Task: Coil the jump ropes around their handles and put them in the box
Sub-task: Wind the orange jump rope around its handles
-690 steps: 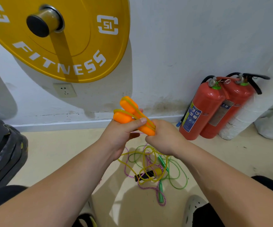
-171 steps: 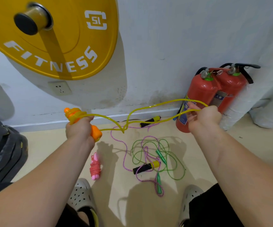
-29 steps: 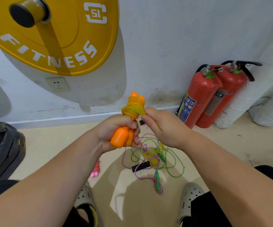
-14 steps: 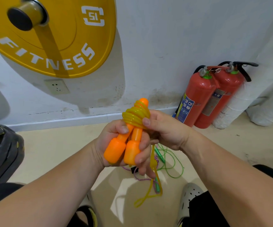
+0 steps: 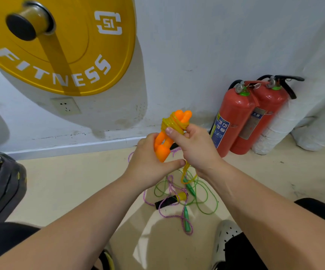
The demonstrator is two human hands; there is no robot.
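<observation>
The left hand (image 5: pixel 150 162) grips the two orange handles (image 5: pixel 163 146) at their thick ends, fingers curled behind them and thumb stretched across beneath; the right hand (image 5: pixel 196 151) pinches the yellow rope (image 5: pixel 174 124) coiled round the handles' narrow tips, thumb pressed on the coil; a loose yellow loop (image 5: pixel 186 175) hangs at 6 o'clock below the right hand. On the floor, also at 6 o'clock from the hands, a green jump rope (image 5: pixel 206 201) and a pink jump rope (image 5: pixel 169 214) lie tangled together; two red fire extinguishers (image 5: pixel 233 121) stand at 3 o'clock; a yellow weight plate (image 5: pixel 60 45) hangs at 10 o'clock.
</observation>
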